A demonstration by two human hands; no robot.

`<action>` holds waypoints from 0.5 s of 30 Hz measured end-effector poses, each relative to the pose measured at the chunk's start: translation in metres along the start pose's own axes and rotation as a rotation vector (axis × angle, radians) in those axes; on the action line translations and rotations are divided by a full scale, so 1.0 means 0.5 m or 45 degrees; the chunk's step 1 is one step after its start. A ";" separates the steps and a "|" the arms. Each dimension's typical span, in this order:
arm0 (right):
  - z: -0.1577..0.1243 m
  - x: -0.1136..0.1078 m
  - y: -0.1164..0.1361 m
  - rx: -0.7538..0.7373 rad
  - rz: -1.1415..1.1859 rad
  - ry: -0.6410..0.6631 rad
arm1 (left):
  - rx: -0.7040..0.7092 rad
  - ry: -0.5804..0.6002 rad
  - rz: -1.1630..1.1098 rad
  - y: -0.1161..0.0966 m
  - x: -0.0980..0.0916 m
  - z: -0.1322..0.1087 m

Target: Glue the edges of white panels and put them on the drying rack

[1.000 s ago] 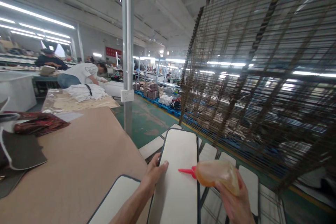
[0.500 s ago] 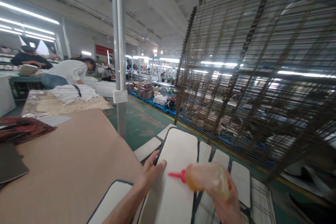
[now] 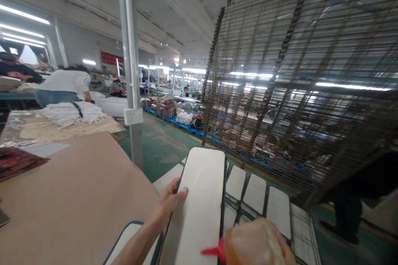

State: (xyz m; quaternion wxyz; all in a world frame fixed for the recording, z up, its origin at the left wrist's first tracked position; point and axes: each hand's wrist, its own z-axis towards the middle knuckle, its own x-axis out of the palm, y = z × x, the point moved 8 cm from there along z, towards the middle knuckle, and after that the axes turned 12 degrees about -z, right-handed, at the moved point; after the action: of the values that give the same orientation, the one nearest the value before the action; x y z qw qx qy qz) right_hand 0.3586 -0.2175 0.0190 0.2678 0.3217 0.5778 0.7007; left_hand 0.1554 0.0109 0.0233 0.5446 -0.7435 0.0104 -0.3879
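Observation:
My left hand (image 3: 168,203) grips the left edge of a long white panel with a dark rim (image 3: 199,203), thumb on its top face. This panel is lifted above a row of similar white panels (image 3: 255,192) lying on a low wire rack. My right hand (image 3: 280,244) is closed around a soft amber squeeze bottle (image 3: 251,242) with a red nozzle (image 3: 213,251), which points left over the panel's near end. Another dark-rimmed white panel (image 3: 126,242) lies on the brown table by my left forearm.
A brown table (image 3: 71,194) fills the left side, with dark red fabric (image 3: 15,161) at its far left. A steel pillar (image 3: 130,66) stands beyond it. A tall tilted wire rack (image 3: 295,83) looms on the right. A person in white (image 3: 64,85) bends over a far bench.
The view has swung right, shifting the table and pillar leftward. My right hand with the bottle has dropped lower, toward the panel's near end. My left hand keeps its grip on the panel.

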 end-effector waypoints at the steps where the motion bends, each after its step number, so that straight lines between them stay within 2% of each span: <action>1: -0.006 -0.004 -0.022 0.123 0.038 -0.024 | 0.011 -0.009 0.005 -0.001 -0.005 0.004; 3: -0.002 -0.006 -0.019 0.211 0.146 -0.140 | 0.021 0.017 0.019 -0.001 -0.005 0.008; 4: 0.008 -0.009 0.010 0.109 0.186 -0.244 | 0.014 0.047 0.027 0.001 -0.001 0.008; 5: 0.017 -0.015 0.054 -0.095 0.200 -0.371 | 0.001 0.082 0.032 0.005 0.004 0.007; 8: 0.027 0.006 0.103 -0.237 0.191 -0.418 | -0.043 0.170 0.011 0.021 0.012 0.012; 13: -0.035 0.026 0.028 -0.094 0.078 -0.352 | -0.111 0.107 -0.013 0.063 -0.015 0.046; 15: -0.031 0.024 0.029 -0.144 0.035 -0.341 | -0.141 0.148 0.030 0.082 -0.003 0.050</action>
State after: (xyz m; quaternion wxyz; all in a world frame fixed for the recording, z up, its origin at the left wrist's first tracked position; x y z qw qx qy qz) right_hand 0.3388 -0.2211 0.0332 0.3505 0.4045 0.4920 0.6866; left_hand 0.1857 0.0147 -0.0138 0.5056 -0.7486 0.0722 -0.4228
